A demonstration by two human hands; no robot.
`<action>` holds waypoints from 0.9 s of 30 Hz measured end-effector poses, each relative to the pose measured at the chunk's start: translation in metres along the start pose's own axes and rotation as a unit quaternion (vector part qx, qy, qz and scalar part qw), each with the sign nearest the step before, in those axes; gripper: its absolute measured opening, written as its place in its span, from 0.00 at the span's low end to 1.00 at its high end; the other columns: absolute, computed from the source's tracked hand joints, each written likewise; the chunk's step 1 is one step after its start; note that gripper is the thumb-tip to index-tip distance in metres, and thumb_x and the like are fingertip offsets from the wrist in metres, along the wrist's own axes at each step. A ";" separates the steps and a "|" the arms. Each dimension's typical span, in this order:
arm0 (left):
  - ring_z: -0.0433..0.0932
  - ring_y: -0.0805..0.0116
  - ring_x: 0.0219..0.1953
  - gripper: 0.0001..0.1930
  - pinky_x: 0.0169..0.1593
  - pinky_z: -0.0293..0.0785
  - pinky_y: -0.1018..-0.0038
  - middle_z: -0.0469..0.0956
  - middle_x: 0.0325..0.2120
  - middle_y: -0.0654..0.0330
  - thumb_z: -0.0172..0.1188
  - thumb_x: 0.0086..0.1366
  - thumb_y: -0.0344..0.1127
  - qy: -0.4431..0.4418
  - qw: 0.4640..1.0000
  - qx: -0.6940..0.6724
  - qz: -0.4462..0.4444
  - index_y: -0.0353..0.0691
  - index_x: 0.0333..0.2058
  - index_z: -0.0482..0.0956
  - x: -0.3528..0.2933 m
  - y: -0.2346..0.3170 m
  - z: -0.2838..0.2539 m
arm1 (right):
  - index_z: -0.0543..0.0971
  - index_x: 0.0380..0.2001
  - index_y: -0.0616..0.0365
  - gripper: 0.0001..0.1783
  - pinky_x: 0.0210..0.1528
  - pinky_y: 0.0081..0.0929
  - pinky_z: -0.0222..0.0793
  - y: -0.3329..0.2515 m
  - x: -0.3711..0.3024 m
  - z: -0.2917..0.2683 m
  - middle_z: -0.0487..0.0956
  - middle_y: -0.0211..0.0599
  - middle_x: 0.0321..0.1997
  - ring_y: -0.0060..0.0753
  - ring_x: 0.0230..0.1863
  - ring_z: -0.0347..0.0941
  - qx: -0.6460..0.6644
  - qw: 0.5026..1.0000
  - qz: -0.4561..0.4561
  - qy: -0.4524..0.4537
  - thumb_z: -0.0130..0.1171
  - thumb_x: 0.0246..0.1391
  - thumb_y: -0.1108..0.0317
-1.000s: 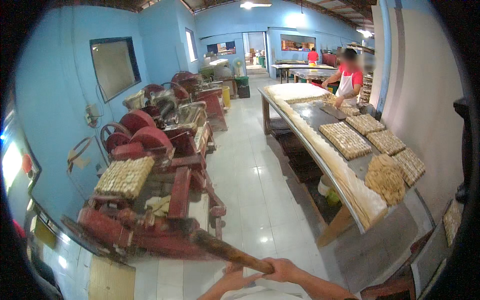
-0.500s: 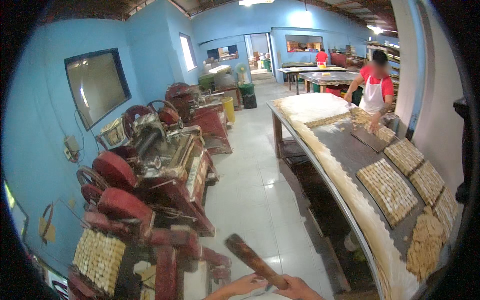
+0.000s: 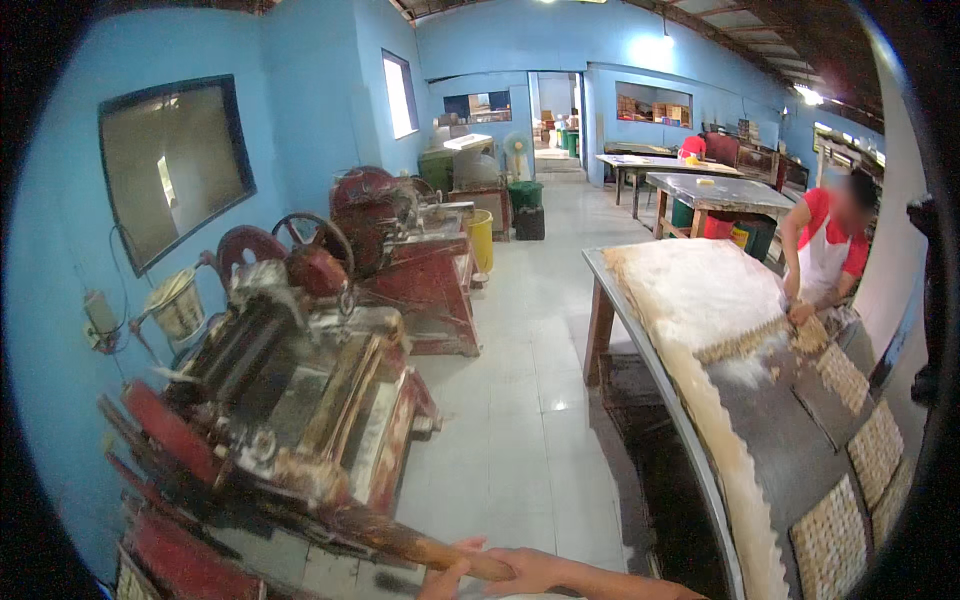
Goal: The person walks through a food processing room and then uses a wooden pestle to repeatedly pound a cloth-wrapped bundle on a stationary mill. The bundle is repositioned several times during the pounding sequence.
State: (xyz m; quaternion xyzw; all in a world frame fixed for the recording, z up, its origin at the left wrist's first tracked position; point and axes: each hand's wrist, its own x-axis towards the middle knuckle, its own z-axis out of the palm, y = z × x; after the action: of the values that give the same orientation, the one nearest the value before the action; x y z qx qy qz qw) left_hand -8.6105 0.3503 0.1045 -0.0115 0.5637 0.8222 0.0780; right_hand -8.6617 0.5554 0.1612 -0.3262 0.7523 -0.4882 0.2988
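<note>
Wooden rod (image 3: pixel 430 548) blurs toward its far end against red machinery (image 3: pixel 345 400).

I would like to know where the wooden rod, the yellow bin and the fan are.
Wooden rod (image 3: pixel 425 548), head view: middle of its shaft.
Yellow bin (image 3: pixel 482 243), head view: its side wall.
Fan (image 3: pixel 515 146), head view: its round head.

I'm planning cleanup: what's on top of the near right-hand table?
A white-dusted sheet and grids of small pale pieces are visible; the tabletop beneath them is covered.
</note>
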 end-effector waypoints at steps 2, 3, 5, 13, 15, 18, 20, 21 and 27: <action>0.71 0.59 0.58 0.29 0.62 0.66 0.61 0.73 0.55 0.49 0.61 0.67 0.51 -0.077 0.997 0.019 -0.009 0.32 0.56 0.72 0.085 0.015 0.004 | 0.71 0.59 0.57 0.35 0.54 0.36 0.72 0.001 0.026 -0.068 0.80 0.46 0.49 0.36 0.51 0.77 0.041 0.999 0.005 0.022 0.70 0.51 0.55; 0.70 0.59 0.60 0.29 0.64 0.64 0.60 0.73 0.55 0.48 0.62 0.66 0.50 -0.112 0.993 0.046 -0.008 0.33 0.56 0.72 0.125 0.031 0.007 | 0.69 0.61 0.57 0.37 0.55 0.36 0.71 0.004 0.042 -0.099 0.80 0.46 0.50 0.36 0.51 0.76 0.060 0.998 0.011 0.019 0.70 0.51 0.55; 0.68 0.60 0.62 0.29 0.66 0.61 0.58 0.73 0.56 0.48 0.63 0.65 0.50 -0.205 0.974 0.097 -0.011 0.34 0.57 0.72 0.216 0.065 0.024 | 0.67 0.64 0.57 0.39 0.56 0.35 0.71 0.022 0.065 -0.160 0.80 0.45 0.51 0.35 0.53 0.75 0.087 0.994 0.032 0.060 0.70 0.51 0.56; 0.73 0.70 0.54 0.32 0.57 0.71 0.68 0.75 0.51 0.57 0.67 0.63 0.46 -0.316 0.932 0.173 -0.035 0.36 0.60 0.67 0.560 0.014 0.045 | 0.68 0.63 0.62 0.36 0.54 0.28 0.70 0.142 0.210 -0.376 0.79 0.40 0.50 0.27 0.53 0.72 0.064 0.948 -0.055 0.307 0.67 0.51 0.70; 0.74 0.68 0.53 0.34 0.56 0.72 0.67 0.71 0.53 0.56 0.68 0.62 0.49 -0.296 0.926 0.233 -0.020 0.39 0.61 0.66 0.645 -0.001 0.042 | 0.73 0.55 0.59 0.31 0.50 0.34 0.73 0.148 0.243 -0.461 0.82 0.46 0.42 0.36 0.45 0.79 0.067 0.966 0.089 0.235 0.70 0.51 0.57; 0.74 0.65 0.53 0.35 0.56 0.72 0.66 0.69 0.55 0.55 0.67 0.63 0.50 -0.183 0.929 0.320 -0.021 0.41 0.63 0.64 0.740 0.051 0.080 | 0.75 0.47 0.64 0.28 0.45 0.32 0.75 0.220 0.299 -0.577 0.83 0.43 0.37 0.30 0.39 0.78 0.043 0.963 0.119 0.240 0.73 0.48 0.60; 0.74 0.64 0.53 0.35 0.57 0.71 0.67 0.67 0.57 0.54 0.65 0.65 0.50 -0.088 0.947 0.300 -0.069 0.42 0.65 0.63 0.784 0.057 0.039 | 0.75 0.47 0.64 0.29 0.45 0.32 0.75 0.184 0.355 -0.651 0.83 0.43 0.37 0.29 0.40 0.78 0.078 0.963 0.139 0.217 0.75 0.46 0.59; 0.74 0.63 0.53 0.35 0.57 0.71 0.67 0.67 0.57 0.54 0.65 0.65 0.50 -0.110 0.963 0.233 -0.084 0.41 0.65 0.62 0.810 0.060 0.018 | 0.76 0.47 0.64 0.30 0.46 0.32 0.74 0.171 0.368 -0.688 0.83 0.43 0.37 0.29 0.40 0.78 0.083 0.958 0.159 0.224 0.76 0.46 0.59; 0.77 0.67 0.45 0.26 0.49 0.74 0.71 0.78 0.42 0.57 0.58 0.69 0.51 0.181 0.940 0.233 -0.174 0.34 0.54 0.74 0.962 0.059 -0.040 | 0.76 0.43 0.63 0.24 0.43 0.30 0.73 0.254 0.511 -0.861 0.81 0.36 0.34 0.27 0.36 0.75 0.091 0.965 0.046 0.243 0.75 0.46 0.65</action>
State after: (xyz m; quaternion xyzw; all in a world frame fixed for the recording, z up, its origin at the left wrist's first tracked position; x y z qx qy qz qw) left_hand -9.5720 0.4033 0.0420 -0.2391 0.7335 0.6255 0.1167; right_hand -9.6847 0.6988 0.1547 -0.1343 0.7690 -0.6048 0.1578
